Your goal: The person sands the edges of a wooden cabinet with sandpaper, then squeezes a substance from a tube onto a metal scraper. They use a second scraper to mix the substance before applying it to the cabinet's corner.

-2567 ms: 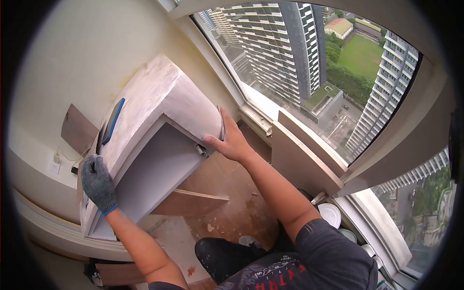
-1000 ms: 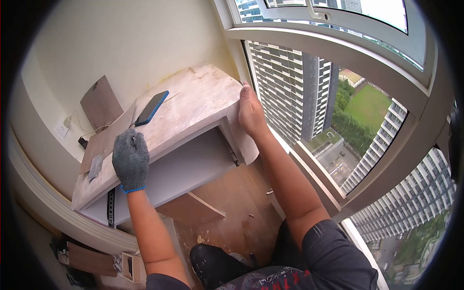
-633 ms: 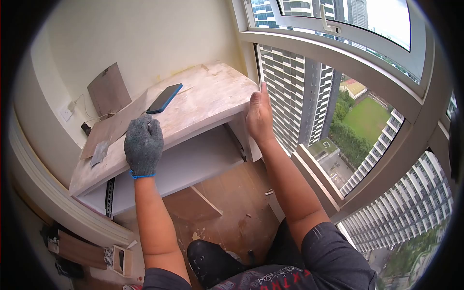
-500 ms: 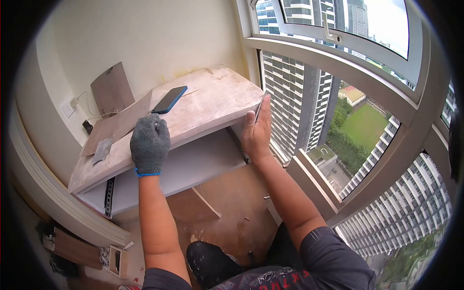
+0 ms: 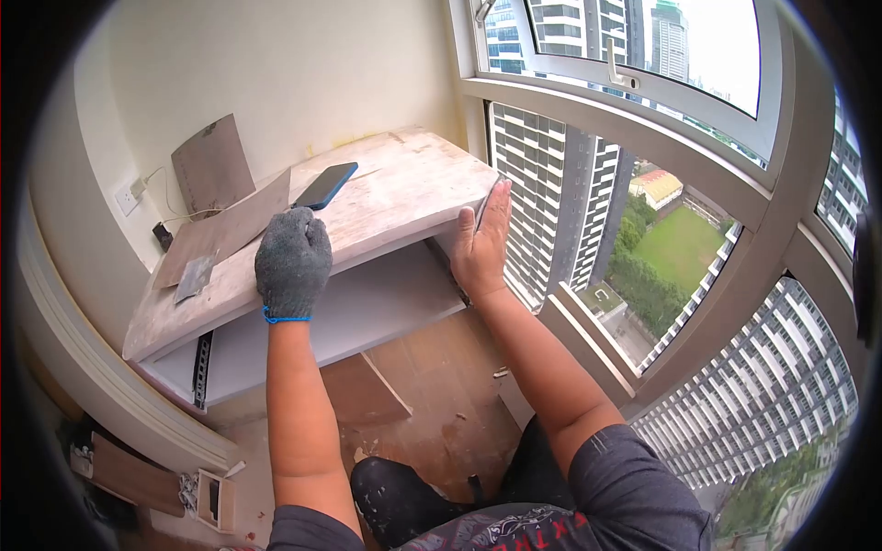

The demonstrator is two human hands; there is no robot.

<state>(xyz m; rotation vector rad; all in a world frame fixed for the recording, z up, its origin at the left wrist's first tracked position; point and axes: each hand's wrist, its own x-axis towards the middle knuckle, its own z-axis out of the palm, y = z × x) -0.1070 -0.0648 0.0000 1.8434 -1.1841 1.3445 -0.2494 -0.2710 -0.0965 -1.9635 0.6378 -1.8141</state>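
Observation:
My left hand (image 5: 294, 262), in a grey knit glove with a blue cuff, is closed in a fist over the front edge of the worn, whitish desktop (image 5: 418, 174). Whatever lies inside the fist is hidden. A phone (image 5: 326, 186) in a blue case rests just beyond the knuckles. My bare right hand (image 5: 485, 241) is at the desktop's right end, fingers straight and together, thumb apart. A thin flat sheet (image 5: 481, 213) shows edge-on between the palm and the desk end. Under the desktop is an open white compartment (image 5: 377, 298).
Brown sheets (image 5: 234, 223) and a small grey scrap (image 5: 194, 277) lie on the desktop's left part; another sheet (image 5: 213, 165) leans on the wall. A tall window (image 5: 643, 119) borders the right. A wooden box (image 5: 215, 500) and another brown sheet (image 5: 363, 390) are on the floor.
The view has shifted slightly, moving the desk a little left in the picture. My left fist has moved slightly right along the desk edge. My right hand stays at the desk end.

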